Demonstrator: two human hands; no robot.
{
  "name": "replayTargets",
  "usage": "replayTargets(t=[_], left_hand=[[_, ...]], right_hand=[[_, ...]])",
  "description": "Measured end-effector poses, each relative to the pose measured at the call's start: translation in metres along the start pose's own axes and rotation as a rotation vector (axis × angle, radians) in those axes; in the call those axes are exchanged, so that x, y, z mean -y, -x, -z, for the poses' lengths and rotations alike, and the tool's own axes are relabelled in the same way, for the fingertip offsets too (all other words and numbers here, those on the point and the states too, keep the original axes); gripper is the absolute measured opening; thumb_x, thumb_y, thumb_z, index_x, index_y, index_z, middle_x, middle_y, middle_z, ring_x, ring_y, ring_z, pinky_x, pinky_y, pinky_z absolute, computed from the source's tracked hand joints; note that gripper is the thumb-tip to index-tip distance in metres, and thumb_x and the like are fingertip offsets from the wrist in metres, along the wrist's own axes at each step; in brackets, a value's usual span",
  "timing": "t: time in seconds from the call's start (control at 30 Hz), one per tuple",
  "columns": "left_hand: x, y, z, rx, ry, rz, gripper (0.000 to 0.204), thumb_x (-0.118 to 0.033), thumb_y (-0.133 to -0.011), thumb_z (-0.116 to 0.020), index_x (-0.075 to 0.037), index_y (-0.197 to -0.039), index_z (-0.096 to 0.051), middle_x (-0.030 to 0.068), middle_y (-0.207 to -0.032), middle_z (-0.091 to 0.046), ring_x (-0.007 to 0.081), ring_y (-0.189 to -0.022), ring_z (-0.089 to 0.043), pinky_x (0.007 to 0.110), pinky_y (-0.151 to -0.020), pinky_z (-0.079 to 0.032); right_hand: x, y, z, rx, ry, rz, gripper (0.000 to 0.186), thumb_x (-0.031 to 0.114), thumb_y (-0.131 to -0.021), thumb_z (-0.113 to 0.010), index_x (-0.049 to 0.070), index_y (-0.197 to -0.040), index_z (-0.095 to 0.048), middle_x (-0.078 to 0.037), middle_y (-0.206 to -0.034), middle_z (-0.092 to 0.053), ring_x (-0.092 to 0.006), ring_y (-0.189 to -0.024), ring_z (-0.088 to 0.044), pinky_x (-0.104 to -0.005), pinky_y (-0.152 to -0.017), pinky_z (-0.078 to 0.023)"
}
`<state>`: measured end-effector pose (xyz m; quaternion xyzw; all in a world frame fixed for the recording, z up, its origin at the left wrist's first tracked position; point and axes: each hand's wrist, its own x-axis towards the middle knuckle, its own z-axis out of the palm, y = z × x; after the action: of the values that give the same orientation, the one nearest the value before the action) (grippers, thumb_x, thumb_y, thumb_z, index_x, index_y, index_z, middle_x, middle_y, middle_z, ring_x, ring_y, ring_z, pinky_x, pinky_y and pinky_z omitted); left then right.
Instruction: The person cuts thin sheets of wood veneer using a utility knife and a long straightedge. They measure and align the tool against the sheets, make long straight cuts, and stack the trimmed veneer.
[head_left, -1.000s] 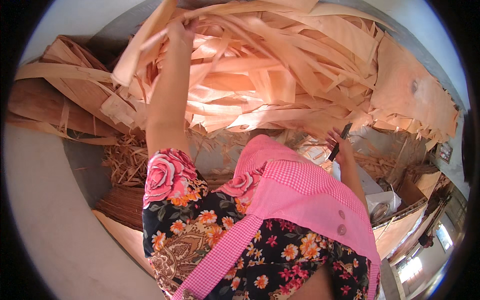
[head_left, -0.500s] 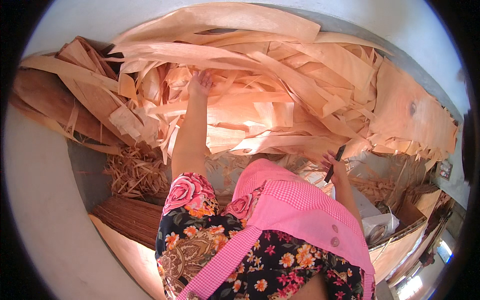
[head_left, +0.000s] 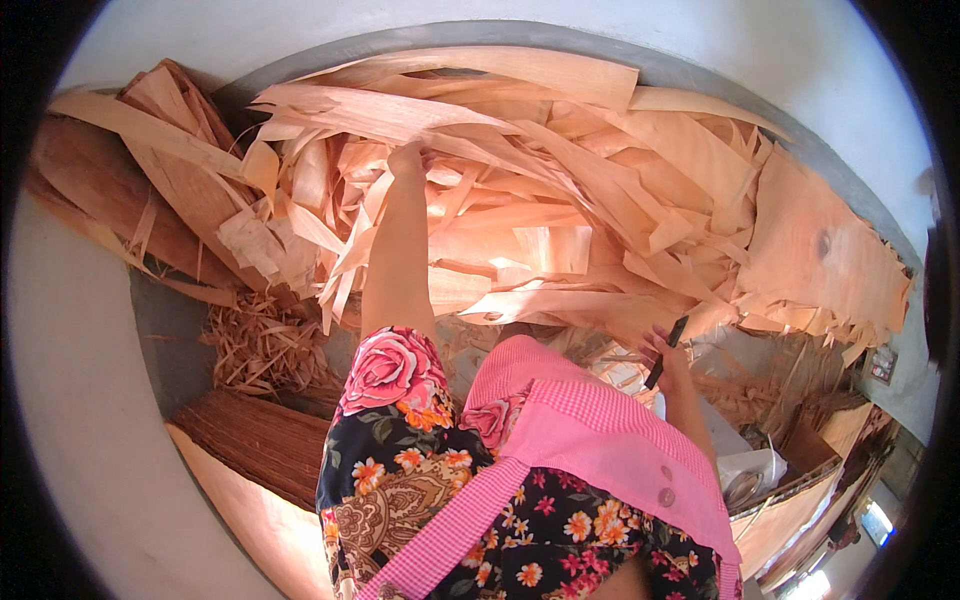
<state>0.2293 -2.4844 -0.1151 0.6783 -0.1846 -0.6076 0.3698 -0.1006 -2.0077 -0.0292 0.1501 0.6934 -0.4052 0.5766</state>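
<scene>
My left hand (head_left: 408, 158) reaches far forward into a heap of thin wood veneer. Its fingers are closed at the lower edge of a long, pale veneer strip (head_left: 385, 112), partly hidden and slightly blurred there. More loose veneer pieces (head_left: 480, 240) lie crumpled and overlapping below that strip. Closer to me on the right, my right hand (head_left: 676, 362) is closed around a slim, dark, flat tool (head_left: 667, 352) that slants upward; its exact kind cannot be made out. That hand stays beside the near edge of the heap.
A broad veneer sheet with a knot (head_left: 825, 245) leans at the right. Narrow scraps (head_left: 265, 345) pile up on the left, above a stack of brown sheets (head_left: 250, 440). Darker veneer (head_left: 120, 190) lies far left. A clear plastic bag (head_left: 750, 475) sits at the lower right.
My left hand has moved slightly up in the view and closed on the long veneer strip, whose left end has shifted. My right hand keeps the dark tool, barely moved.
</scene>
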Motion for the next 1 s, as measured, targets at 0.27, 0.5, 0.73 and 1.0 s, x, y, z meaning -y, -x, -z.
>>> replayTargets(t=[0.27,0.5,0.73,1.0], left_hand=[[-0.002,-0.004,0.011,-0.173,0.11,-0.038,0.009,-0.011,-0.077,-0.058,-0.002,-0.08,-0.057,0.009,-0.059,-0.056,0.0203,-0.053,-0.057,0.027,-0.043,-0.044],[-0.025,0.001,0.021,-0.205,-0.377,-0.504,0.018,-0.012,-0.068,-0.061,-0.001,-0.082,-0.058,0.0116,-0.067,-0.06,0.0217,-0.054,-0.058,0.034,-0.049,-0.045],[-0.075,0.092,-0.038,0.072,-0.056,-0.608,0.012,-0.012,-0.073,-0.056,-0.001,-0.078,-0.057,0.0126,-0.072,-0.059,0.0234,-0.063,-0.059,0.035,-0.058,-0.049],[0.011,0.066,0.04,-0.031,0.465,0.032,0.008,-0.001,-0.079,-0.045,0.0,-0.088,-0.045,0.0134,-0.085,-0.053,0.0245,-0.073,-0.056,0.036,-0.067,-0.051]], right_hand=[[-0.023,0.008,-0.007,-0.006,-0.004,0.024,0.033,0.012,-0.087,-0.046,0.009,-0.12,-0.043,-0.01,-0.102,-0.056,-0.0202,-0.077,-0.058,-0.0298,-0.062,-0.048],[-0.04,0.047,-0.026,0.005,0.028,0.04,0.033,0.013,-0.086,-0.047,0.01,-0.119,-0.044,-0.008,-0.103,-0.057,-0.0216,-0.079,-0.058,-0.0305,-0.062,-0.048],[-0.042,0.042,-0.031,0.005,0.059,0.031,0.033,0.012,-0.085,-0.049,0.009,-0.118,-0.044,-0.009,-0.102,-0.058,-0.0218,-0.078,-0.058,-0.0324,-0.063,-0.049],[-0.034,0.045,-0.041,0.013,0.063,0.057,0.031,0.012,-0.084,-0.051,0.009,-0.114,-0.047,-0.008,-0.099,-0.059,-0.0213,-0.076,-0.059,-0.0318,-0.058,-0.049]])
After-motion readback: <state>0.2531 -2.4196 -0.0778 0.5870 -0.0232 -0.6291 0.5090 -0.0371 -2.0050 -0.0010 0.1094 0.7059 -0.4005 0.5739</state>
